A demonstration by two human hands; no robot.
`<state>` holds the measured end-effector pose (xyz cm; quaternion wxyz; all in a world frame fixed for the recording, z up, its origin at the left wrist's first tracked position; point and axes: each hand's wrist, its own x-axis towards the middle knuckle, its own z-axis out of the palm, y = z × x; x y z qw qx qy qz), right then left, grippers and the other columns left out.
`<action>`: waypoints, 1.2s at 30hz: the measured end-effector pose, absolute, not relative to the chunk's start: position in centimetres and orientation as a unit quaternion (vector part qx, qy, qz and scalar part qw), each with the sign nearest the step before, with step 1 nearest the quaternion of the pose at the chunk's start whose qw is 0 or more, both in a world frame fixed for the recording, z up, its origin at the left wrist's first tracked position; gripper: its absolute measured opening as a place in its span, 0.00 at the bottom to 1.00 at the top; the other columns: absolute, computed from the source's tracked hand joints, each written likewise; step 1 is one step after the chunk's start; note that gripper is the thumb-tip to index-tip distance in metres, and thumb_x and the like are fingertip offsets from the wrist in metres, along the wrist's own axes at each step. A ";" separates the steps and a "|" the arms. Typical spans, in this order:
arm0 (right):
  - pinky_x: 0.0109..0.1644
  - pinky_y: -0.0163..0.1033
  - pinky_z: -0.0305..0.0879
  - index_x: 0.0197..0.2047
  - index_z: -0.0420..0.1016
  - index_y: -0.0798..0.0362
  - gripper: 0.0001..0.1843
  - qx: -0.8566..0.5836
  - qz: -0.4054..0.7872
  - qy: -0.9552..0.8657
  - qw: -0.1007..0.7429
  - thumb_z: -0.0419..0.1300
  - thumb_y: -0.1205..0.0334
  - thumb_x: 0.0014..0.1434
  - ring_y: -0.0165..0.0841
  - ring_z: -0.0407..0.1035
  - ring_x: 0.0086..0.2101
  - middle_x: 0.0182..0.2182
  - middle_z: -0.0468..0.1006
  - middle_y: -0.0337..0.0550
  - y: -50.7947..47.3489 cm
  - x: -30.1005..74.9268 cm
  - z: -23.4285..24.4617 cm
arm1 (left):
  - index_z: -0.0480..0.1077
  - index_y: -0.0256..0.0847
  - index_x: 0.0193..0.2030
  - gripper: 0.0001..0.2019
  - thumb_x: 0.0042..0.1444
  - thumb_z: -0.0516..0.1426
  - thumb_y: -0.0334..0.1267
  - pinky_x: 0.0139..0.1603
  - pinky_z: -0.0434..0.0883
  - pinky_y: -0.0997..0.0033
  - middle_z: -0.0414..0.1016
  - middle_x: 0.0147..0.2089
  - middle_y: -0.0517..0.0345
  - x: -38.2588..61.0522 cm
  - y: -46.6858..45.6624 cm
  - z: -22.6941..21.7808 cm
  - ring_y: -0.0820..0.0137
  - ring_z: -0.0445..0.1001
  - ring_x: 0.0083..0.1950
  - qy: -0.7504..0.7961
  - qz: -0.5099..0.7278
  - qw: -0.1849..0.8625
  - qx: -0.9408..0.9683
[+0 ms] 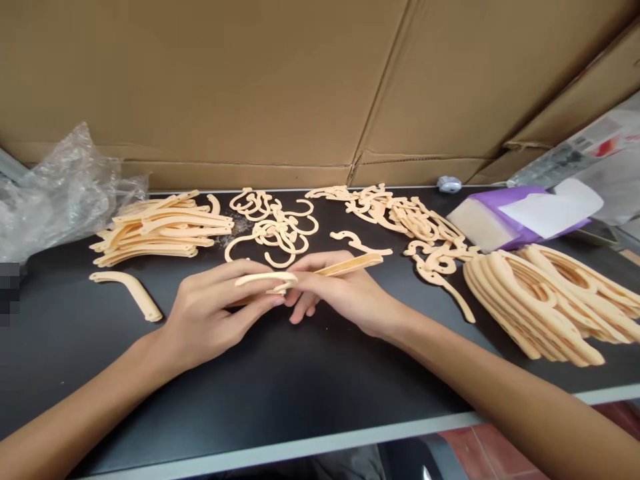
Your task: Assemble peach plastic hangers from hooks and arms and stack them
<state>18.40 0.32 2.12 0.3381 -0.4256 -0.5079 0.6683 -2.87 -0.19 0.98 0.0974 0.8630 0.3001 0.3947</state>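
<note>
My left hand (205,310) is closed around a thin curved beige hook piece (265,279), just above the middle of the black table. Close against it, my right hand (350,293) grips a straight, slim beige arm piece (350,265) whose end sticks out to the right. The fingertips of both hands meet where the two pieces come together, and the fingers hide whether they are joined. A single bent arm piece (131,291) lies left of my left hand. Beyond my right hand rests a small wavy piece (357,243).
Several arm pieces (163,230) are heaped at the left, near clear plastic wrap (65,193). Loose hooks (275,230) lie behind my hands, with wavy pieces (410,217) farther right. Stacked hanger-like frames (530,303) and a purple tissue pack (530,223) stand at the right; cardboard (200,87) rises behind.
</note>
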 end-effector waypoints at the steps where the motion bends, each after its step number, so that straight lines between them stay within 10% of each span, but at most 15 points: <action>1: 0.28 0.32 0.70 0.31 0.79 0.55 0.07 -0.421 0.669 -0.505 0.348 0.68 0.60 0.55 0.30 0.78 0.24 0.25 0.81 0.40 0.4 18.5 2.1 | 0.80 0.49 0.45 0.09 0.61 0.63 0.30 0.44 0.78 0.72 0.83 0.47 0.58 -2.9 -0.2 0.9 0.70 0.82 0.43 0.297 0.393 0.094 0.865; 36: 0.37 0.35 0.73 0.39 0.81 0.58 0.07 -0.386 0.568 -0.653 0.319 0.64 0.66 0.58 0.32 0.79 0.32 0.30 0.84 0.43 1.3 20.2 2.2 | 0.74 0.38 0.41 0.07 0.58 0.65 0.25 0.36 0.73 0.75 0.77 0.35 0.59 -3.3 0.6 -0.1 0.74 0.76 0.34 0.244 0.384 0.129 0.881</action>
